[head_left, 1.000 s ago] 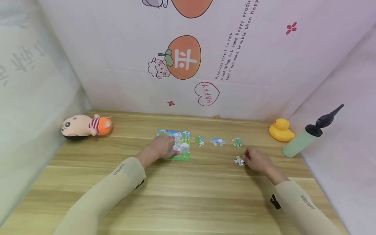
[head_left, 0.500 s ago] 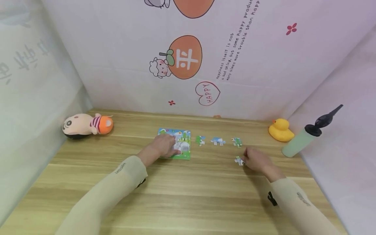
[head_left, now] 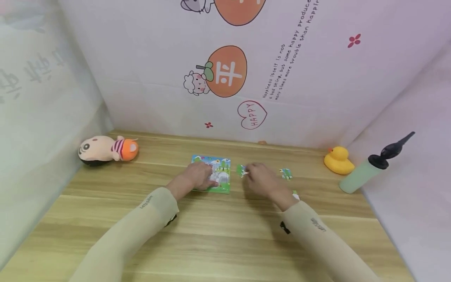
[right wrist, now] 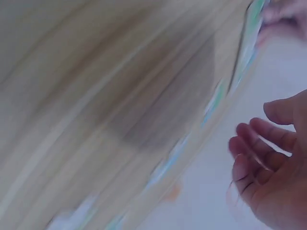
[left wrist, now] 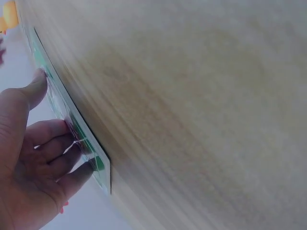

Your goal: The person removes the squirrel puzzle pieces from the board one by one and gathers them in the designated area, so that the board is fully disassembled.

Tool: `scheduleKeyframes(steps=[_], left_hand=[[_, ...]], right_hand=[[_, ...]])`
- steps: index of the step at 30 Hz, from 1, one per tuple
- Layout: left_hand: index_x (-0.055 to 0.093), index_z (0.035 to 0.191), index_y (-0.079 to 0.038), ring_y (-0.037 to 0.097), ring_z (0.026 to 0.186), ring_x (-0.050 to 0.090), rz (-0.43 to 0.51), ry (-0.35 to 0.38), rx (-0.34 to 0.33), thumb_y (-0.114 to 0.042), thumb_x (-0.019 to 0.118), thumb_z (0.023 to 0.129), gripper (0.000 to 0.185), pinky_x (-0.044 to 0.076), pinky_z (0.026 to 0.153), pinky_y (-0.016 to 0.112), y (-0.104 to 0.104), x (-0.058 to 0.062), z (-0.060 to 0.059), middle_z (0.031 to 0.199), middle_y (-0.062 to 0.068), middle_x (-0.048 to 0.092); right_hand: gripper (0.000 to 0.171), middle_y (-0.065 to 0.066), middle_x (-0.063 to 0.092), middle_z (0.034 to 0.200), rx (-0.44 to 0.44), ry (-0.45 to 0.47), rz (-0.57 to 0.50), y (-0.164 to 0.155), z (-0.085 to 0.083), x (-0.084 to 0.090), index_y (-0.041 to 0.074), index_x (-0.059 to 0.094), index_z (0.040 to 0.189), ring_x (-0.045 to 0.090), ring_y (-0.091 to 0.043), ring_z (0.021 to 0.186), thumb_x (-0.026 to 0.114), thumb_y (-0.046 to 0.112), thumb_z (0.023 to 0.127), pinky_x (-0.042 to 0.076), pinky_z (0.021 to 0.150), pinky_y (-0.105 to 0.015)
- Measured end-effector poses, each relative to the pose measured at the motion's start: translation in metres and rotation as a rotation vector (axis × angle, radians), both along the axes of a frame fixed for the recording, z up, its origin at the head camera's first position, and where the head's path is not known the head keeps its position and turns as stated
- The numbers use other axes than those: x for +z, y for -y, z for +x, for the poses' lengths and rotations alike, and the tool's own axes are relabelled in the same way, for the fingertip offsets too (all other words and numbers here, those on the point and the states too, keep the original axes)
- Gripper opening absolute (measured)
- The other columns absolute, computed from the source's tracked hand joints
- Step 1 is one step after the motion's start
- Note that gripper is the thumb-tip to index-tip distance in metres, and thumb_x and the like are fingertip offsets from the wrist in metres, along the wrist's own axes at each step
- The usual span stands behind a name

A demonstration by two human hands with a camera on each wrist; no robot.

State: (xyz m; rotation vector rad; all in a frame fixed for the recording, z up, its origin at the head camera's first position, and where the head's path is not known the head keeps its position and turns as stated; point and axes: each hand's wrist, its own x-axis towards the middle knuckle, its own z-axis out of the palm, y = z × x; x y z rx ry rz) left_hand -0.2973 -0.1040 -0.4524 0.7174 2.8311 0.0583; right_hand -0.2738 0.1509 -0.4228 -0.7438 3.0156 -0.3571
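Observation:
My left hand rests on a colourful jigsaw puzzle board; in the left wrist view its thumb and fingertips press on the printed face. Over the row of loose puzzle pieces right of the board is my right hand. Seen from the right wrist, that hand holds nothing, its fingers loosely bent above the table. A green and white puzzle piece shows just left of it, and a second piece lies to its right. Another piece is partly covered by the right wrist. The middle piece is hidden in the head view.
A plush doll lies at the back left of the wooden table. At the right stand a yellow rubber duck and a pale green bottle with a black top. A printed white cloth backs the table.
My right hand has let go of the near right puzzle piece and moved left to the row, covering the middle piece. The left hand stays on the board. The head view has shifted slightly.

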Motion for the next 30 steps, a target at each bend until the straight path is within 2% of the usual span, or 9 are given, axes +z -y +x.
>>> scheduleKeyframes(steps=[4, 8, 12, 15, 18, 21, 25, 28, 30], left_hand=[[0.074, 0.099, -0.008, 0.031, 0.106, 0.072, 0.04, -0.006, -0.022, -0.051, 0.064, 0.1, 0.044, 0.06, 0.098, 0.044, 0.0, 0.001, 0.0, 0.137, 0.014, 0.07], [0.066, 0.083, -0.007, 0.022, 0.076, 0.063, 0.106, 0.021, -0.025, -0.029, 0.065, 0.101, 0.029, 0.056, 0.075, 0.032, 0.004, 0.0, -0.001, 0.135, 0.017, 0.071], [0.059, 0.082, -0.01, 0.013, 0.058, 0.034, 0.17, 0.08, -0.02, -0.016, 0.062, 0.101, 0.021, 0.033, 0.059, 0.026, 0.007, -0.002, -0.003, 0.084, 0.01, 0.068], [0.062, 0.089, -0.011, 0.012, 0.061, 0.039, 0.218, 0.086, -0.031, -0.012, 0.064, 0.1, 0.011, 0.037, 0.061, 0.026, 0.01, -0.002, -0.004, 0.073, 0.001, 0.058], [0.063, 0.094, -0.008, 0.018, 0.073, 0.055, 0.259, 0.076, -0.052, -0.011, 0.066, 0.098, 0.005, 0.049, 0.07, 0.032, 0.013, -0.001, -0.006, 0.086, 0.004, 0.066], [0.065, 0.097, -0.005, 0.029, 0.104, 0.068, 0.26, 0.067, -0.054, -0.013, 0.069, 0.096, 0.009, 0.058, 0.093, 0.042, 0.019, 0.0, -0.007, 0.12, 0.015, 0.073], [0.064, 0.131, 0.003, 0.037, 0.151, 0.046, 0.216, 0.086, -0.006, -0.025, 0.07, 0.098, 0.043, 0.039, 0.127, 0.047, 0.03, -0.001, -0.008, 0.161, 0.02, 0.049], [0.049, 0.153, -0.002, 0.036, 0.159, 0.033, 0.215, 0.125, 0.048, -0.032, 0.069, 0.099, 0.064, 0.027, 0.133, 0.047, 0.038, -0.004, -0.008, 0.168, 0.015, 0.038], [0.049, 0.154, -0.005, 0.037, 0.159, 0.033, 0.221, 0.136, 0.071, -0.034, 0.069, 0.099, 0.065, 0.027, 0.133, 0.047, 0.042, -0.005, -0.008, 0.169, 0.012, 0.037]], right_hand=[[0.024, -0.016, 0.074, 0.117, 0.13, -0.002, -0.028, 0.042, -0.002, -0.003, -0.001, 0.071, 0.12, 0.071, -0.032, 0.11, 0.067, 0.013, 0.101, 0.062, 0.097, -0.043], [0.029, -0.017, 0.072, 0.123, 0.141, 0.088, -0.072, 0.07, -0.01, -0.009, -0.002, 0.066, 0.127, 0.069, -0.032, 0.115, 0.065, 0.014, 0.103, 0.061, 0.099, -0.043], [0.04, -0.023, 0.067, 0.131, 0.086, 0.193, -0.101, 0.084, -0.02, -0.019, -0.006, 0.056, 0.137, 0.068, -0.034, 0.117, 0.061, 0.017, 0.105, 0.06, 0.1, -0.044], [0.046, -0.025, 0.062, 0.139, 0.033, 0.231, -0.097, 0.088, -0.026, -0.027, -0.006, 0.051, 0.142, 0.066, -0.036, 0.124, 0.06, 0.019, 0.105, 0.058, 0.105, -0.046], [0.051, -0.025, 0.057, 0.148, 0.004, 0.235, -0.074, 0.09, -0.03, -0.03, -0.006, 0.05, 0.146, 0.06, -0.038, 0.135, 0.061, 0.023, 0.105, 0.053, 0.114, -0.049], [0.054, -0.025, 0.057, 0.147, 0.016, 0.225, -0.039, 0.092, -0.034, -0.031, -0.005, 0.051, 0.146, 0.059, -0.039, 0.135, 0.063, 0.028, 0.104, 0.052, 0.115, -0.05], [0.056, -0.022, 0.059, 0.141, 0.041, 0.213, 0.029, 0.095, -0.038, -0.031, 0.0, 0.058, 0.143, 0.062, -0.036, 0.125, 0.068, 0.037, 0.101, 0.055, 0.109, -0.05], [0.057, -0.021, 0.058, 0.14, 0.046, 0.213, 0.058, 0.098, -0.04, -0.032, 0.003, 0.061, 0.141, 0.063, -0.035, 0.122, 0.071, 0.039, 0.099, 0.056, 0.107, -0.048], [0.056, -0.02, 0.058, 0.141, 0.044, 0.212, 0.051, 0.1, -0.041, -0.032, 0.004, 0.061, 0.141, 0.063, -0.035, 0.123, 0.073, 0.038, 0.098, 0.056, 0.107, -0.048]])
